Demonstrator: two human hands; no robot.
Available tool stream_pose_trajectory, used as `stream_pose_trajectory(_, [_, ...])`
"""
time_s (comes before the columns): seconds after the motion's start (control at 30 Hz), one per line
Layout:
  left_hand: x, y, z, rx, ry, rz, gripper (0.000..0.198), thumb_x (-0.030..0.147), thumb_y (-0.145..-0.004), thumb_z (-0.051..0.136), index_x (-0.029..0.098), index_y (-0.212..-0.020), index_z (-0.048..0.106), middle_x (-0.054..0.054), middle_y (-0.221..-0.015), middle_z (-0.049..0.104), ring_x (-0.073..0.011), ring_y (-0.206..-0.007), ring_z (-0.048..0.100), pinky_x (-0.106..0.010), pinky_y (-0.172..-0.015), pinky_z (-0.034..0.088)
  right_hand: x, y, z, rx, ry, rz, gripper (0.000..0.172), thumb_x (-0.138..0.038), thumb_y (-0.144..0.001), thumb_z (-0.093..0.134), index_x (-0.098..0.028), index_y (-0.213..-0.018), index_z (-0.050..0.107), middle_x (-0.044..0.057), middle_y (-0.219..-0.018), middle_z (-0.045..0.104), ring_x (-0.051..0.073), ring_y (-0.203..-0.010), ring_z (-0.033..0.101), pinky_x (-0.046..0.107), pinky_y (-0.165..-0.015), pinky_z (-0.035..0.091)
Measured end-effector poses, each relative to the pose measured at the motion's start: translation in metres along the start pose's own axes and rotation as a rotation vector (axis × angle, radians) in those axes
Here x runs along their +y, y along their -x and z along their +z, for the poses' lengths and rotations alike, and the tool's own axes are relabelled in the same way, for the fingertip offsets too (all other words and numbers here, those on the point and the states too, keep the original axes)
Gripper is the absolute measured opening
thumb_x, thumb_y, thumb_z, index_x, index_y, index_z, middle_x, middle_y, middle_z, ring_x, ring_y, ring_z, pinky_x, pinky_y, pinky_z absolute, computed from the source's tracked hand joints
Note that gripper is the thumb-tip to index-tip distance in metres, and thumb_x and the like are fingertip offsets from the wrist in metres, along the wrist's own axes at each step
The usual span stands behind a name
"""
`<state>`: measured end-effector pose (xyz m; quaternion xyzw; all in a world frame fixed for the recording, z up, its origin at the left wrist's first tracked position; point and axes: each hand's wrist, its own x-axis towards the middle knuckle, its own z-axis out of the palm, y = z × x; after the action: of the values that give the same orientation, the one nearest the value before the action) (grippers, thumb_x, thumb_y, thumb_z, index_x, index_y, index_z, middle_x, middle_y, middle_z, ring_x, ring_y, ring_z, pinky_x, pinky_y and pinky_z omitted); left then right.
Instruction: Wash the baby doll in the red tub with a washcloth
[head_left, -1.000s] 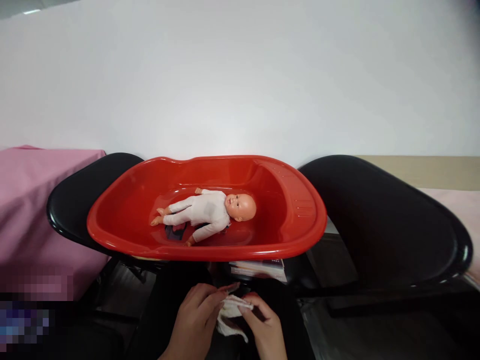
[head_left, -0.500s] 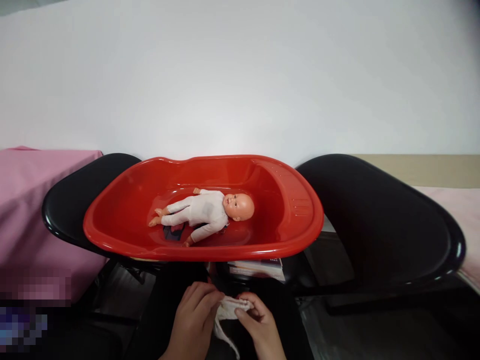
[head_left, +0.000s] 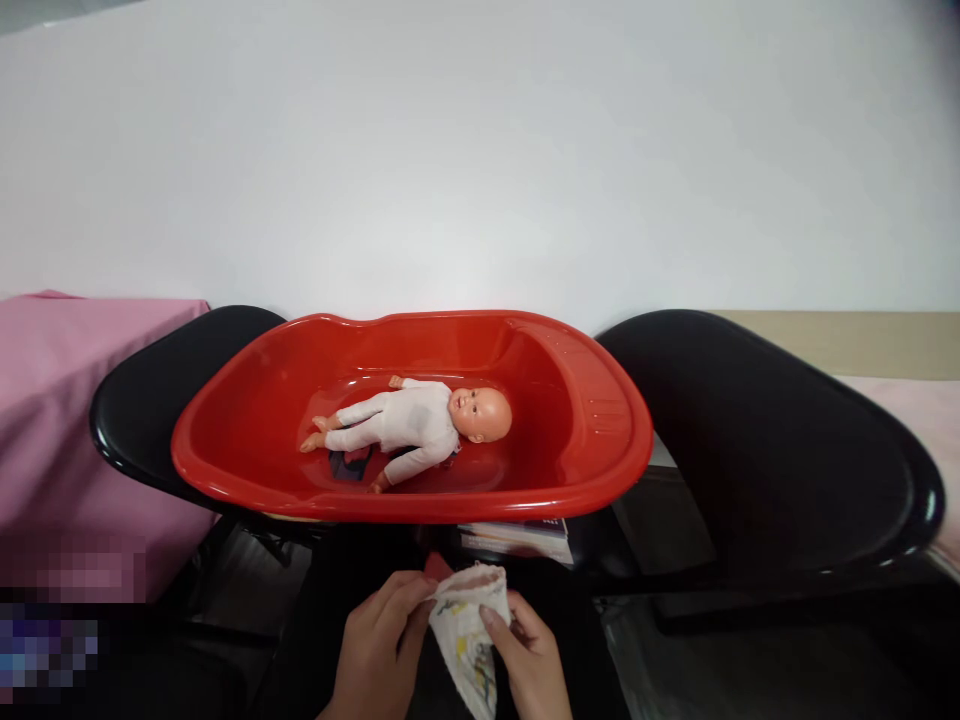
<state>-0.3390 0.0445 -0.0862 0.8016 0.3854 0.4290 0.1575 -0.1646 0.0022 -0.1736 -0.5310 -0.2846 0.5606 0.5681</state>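
Observation:
Low in the middle of the view, my left hand and my right hand both pinch a small white cloth garment with a pink-trimmed edge and a coloured print. It hangs spread between my fingers, just below the near rim of a red plastic baby tub. A baby doll in a white suit lies on its back in the tub, head to the right. Something dark lies under the doll's legs.
The tub rests across two black chairs, one at the left and one at the right. Stacked books sit under the tub's front. Pink cloth covers a surface at the left. A white wall stands behind.
The bunched cloth has been opened out between my hands, now showing its printed side and pink-trimmed opening. My hands stayed in about the same place.

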Motion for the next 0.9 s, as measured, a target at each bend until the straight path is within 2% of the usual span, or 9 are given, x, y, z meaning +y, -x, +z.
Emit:
stream_pose_trajectory(0.07, [0.001, -0.001, 0.000, 0.011, 0.002, -0.006, 0.013, 0.014, -0.097, 0.053, 0.022, -0.102, 0.062, 0.001, -0.093, 0.072, -0.0068, -0.084, 0.071, -0.011, -0.077, 0.055, 0.002, 0.001, -0.002, 0.021, 0.047, -0.023, 0.040, -0.054, -0.071, 0.078, -0.018, -0.089, 0.079, 0.010, -0.088, 0.077, 0.026, -0.083, 0.070, 0.034, -0.079, 0.057])
stream_pose_trajectory(0.13, [0.000, -0.001, 0.000, 0.039, -0.016, -0.005, 0.013, 0.014, -0.097, 0.052, 0.022, -0.101, 0.062, 0.001, -0.093, 0.072, -0.0063, -0.083, 0.071, -0.010, -0.078, 0.055, 0.006, 0.003, -0.004, 0.036, 0.096, -0.059, 0.038, -0.052, -0.071, 0.078, -0.019, -0.089, 0.079, 0.010, -0.091, 0.077, 0.027, -0.089, 0.070, 0.034, -0.082, 0.057])
stream_pose_trajectory(0.2, [-0.002, 0.000, 0.001, 0.053, -0.055, -0.015, 0.014, 0.015, -0.097, 0.052, 0.023, -0.102, 0.062, 0.001, -0.094, 0.073, -0.0071, -0.085, 0.071, -0.011, -0.079, 0.055, 0.010, 0.005, -0.007, 0.107, 0.147, -0.117, 0.036, -0.051, -0.071, 0.077, -0.020, -0.090, 0.080, 0.009, -0.094, 0.077, 0.027, -0.092, 0.070, 0.032, -0.084, 0.058])
stream_pose_trajectory(0.3, [-0.007, 0.004, 0.003, 0.022, -0.142, -0.031, 0.021, 0.015, -0.097, 0.051, 0.025, -0.111, 0.064, 0.000, -0.099, 0.073, -0.0097, -0.089, 0.071, -0.016, -0.081, 0.057, 0.012, 0.006, -0.010, 0.210, 0.235, -0.223, 0.030, -0.049, -0.074, 0.075, -0.020, -0.083, 0.080, 0.008, -0.089, 0.076, 0.024, -0.084, 0.070, 0.028, -0.079, 0.058])
stream_pose_trajectory(0.4, [-0.011, 0.006, 0.003, -0.032, -0.185, -0.068, 0.030, 0.013, -0.096, 0.049, 0.025, -0.120, 0.062, -0.001, -0.104, 0.073, -0.0115, -0.093, 0.071, -0.019, -0.083, 0.058, 0.007, 0.006, -0.009, 0.206, 0.279, -0.264, 0.028, -0.048, -0.076, 0.074, -0.020, -0.080, 0.079, 0.007, -0.083, 0.075, 0.021, -0.077, 0.069, 0.025, -0.074, 0.057])
stream_pose_trajectory(0.5, [-0.012, 0.007, 0.002, -0.099, -0.113, -0.164, 0.030, 0.015, -0.096, 0.049, 0.026, -0.121, 0.062, -0.001, -0.105, 0.072, -0.0109, -0.095, 0.070, -0.019, -0.084, 0.057, -0.001, 0.006, -0.003, 0.132, 0.254, -0.213, 0.031, -0.050, -0.076, 0.074, -0.020, -0.084, 0.078, 0.007, -0.083, 0.075, 0.022, -0.078, 0.070, 0.026, -0.074, 0.058])
stream_pose_trajectory(0.67, [-0.011, 0.008, 0.001, -0.220, -0.009, -0.411, 0.015, 0.024, -0.096, 0.051, 0.025, -0.099, 0.066, 0.002, -0.092, 0.073, -0.0124, -0.084, 0.070, -0.022, -0.076, 0.056, 0.000, 0.004, 0.004, -0.002, 0.083, -0.066, 0.045, -0.057, -0.076, 0.072, -0.021, -0.102, 0.078, 0.011, -0.101, 0.077, 0.028, -0.094, 0.072, 0.035, -0.082, 0.060])
stream_pose_trajectory(0.77, [-0.012, 0.009, 0.003, -0.263, 0.081, -0.502, 0.022, 0.023, -0.095, 0.048, 0.025, -0.109, 0.065, 0.000, -0.103, 0.076, -0.0138, -0.095, 0.071, -0.025, -0.086, 0.056, 0.006, 0.003, 0.003, 0.050, 0.046, -0.012, 0.052, -0.058, -0.068, 0.079, -0.020, -0.103, 0.078, 0.013, -0.107, 0.077, 0.031, -0.101, 0.071, 0.039, -0.088, 0.059])
stream_pose_trajectory(0.9, [-0.014, 0.010, 0.008, -0.351, 0.195, -0.565, 0.033, 0.022, -0.095, 0.045, 0.026, -0.123, 0.060, 0.000, -0.111, 0.076, -0.0133, -0.101, 0.071, -0.024, -0.090, 0.056, 0.006, 0.003, 0.002, 0.066, 0.014, -0.010, 0.051, -0.060, -0.063, 0.081, -0.019, -0.094, 0.077, 0.013, -0.100, 0.077, 0.030, -0.094, 0.072, 0.039, -0.084, 0.060])
